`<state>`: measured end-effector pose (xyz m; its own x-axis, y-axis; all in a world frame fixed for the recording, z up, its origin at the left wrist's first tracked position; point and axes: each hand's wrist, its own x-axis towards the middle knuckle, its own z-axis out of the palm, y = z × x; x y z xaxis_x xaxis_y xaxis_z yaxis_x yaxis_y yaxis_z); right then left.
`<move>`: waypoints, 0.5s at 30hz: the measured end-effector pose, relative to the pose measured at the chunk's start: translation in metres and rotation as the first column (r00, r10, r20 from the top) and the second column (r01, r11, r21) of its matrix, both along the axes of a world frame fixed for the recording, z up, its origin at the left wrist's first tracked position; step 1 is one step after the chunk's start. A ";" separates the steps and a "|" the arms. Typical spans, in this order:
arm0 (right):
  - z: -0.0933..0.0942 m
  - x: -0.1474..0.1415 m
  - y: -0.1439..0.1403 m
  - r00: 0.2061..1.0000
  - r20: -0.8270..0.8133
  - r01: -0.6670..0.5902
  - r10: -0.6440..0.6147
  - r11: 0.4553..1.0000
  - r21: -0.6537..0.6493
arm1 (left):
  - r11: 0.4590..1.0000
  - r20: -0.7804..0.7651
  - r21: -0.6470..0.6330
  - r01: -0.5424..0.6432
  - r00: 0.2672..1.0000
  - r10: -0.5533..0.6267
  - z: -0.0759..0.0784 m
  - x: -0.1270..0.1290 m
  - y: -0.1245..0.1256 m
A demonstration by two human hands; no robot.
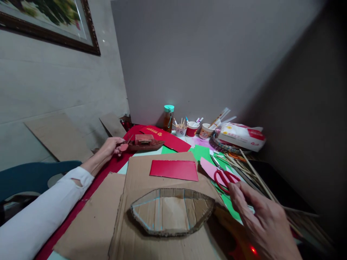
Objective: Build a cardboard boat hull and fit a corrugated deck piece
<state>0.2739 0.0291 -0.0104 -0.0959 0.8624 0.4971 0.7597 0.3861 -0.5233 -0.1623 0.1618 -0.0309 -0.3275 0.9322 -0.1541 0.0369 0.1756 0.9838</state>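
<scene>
Left hand [112, 145] pinching the red model boat's [145, 143] stern, right hand [257, 213] (fingers spread, gripping nothing) touching red-handled scissors [225, 177]: a nudge may slide the blades into the bamboo skewers [252, 171].

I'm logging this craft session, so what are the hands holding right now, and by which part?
The left hand grips the small red model boat by its near end. The right hand holds nothing; its fingertips just reach the red scissors at the handles.

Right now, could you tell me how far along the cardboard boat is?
Done: a cardboard hull stands cut and folded, blue lines on it. In hand: the left hand touches the stern of a red model boat; the right hand reaches the red scissors. Left: the red sheet lies whole, and the hull is bare.
</scene>
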 end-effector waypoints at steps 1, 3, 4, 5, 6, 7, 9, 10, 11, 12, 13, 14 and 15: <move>-0.001 0.000 0.001 1.000 0.011 0.002 -0.002 1.000 -0.015 | 1.000 -0.011 -0.012 -0.007 1.000 0.007 -0.003 0.002 0.005; -0.002 0.001 0.003 1.000 0.023 0.005 -0.003 0.998 -0.063 | 0.999 -0.041 -0.036 -0.028 0.999 0.026 -0.008 0.006 0.013; -0.002 0.001 0.004 0.999 0.030 -0.008 0.011 0.995 -0.099 | 0.999 -0.053 -0.040 -0.034 0.998 0.032 -0.010 0.008 0.017; -0.003 0.001 0.005 0.999 0.038 -0.030 0.035 0.990 -0.138 | 0.998 -0.065 -0.042 -0.038 0.997 0.036 -0.011 0.009 0.020; -0.002 0.001 0.006 0.997 0.048 -0.058 0.068 0.983 -0.177 | 0.998 -0.077 -0.044 -0.040 0.996 0.036 -0.012 0.010 0.023; -0.002 0.001 0.007 0.993 0.059 -0.087 0.101 0.973 -0.215 | 0.998 -0.088 -0.048 -0.040 0.995 0.036 -0.013 0.010 0.025; 0.000 -0.001 0.007 0.987 0.072 -0.121 0.146 0.954 -0.275 | 0.998 -0.108 -0.059 -0.031 0.994 0.024 -0.015 0.011 0.028; 0.000 -0.002 0.006 0.985 0.071 -0.128 0.156 0.946 -0.296 | 0.997 -0.117 -0.067 -0.023 0.993 0.016 -0.015 0.012 0.028; 0.001 -0.004 0.006 0.984 0.067 -0.135 0.164 0.941 -0.312 | 0.997 -0.126 -0.076 -0.017 0.992 0.008 -0.015 0.011 0.027; 0.001 -0.005 0.004 0.983 0.065 -0.141 0.171 0.934 -0.328 | 0.996 -0.136 -0.083 -0.013 0.991 0.001 -0.015 0.011 0.026; 0.001 -0.007 0.003 0.982 0.064 -0.146 0.178 0.929 -0.339 | 0.996 -0.147 -0.088 -0.012 0.989 -0.001 -0.014 0.010 0.025; 0.000 -0.008 0.002 0.981 0.065 -0.152 0.185 0.927 -0.342 | 0.996 -0.160 -0.090 -0.017 0.987 0.002 -0.013 0.009 0.022; 0.000 -0.009 0.001 0.979 0.072 -0.157 0.192 0.928 -0.338 | 0.996 -0.177 -0.086 -0.028 0.984 0.012 -0.011 0.007 0.020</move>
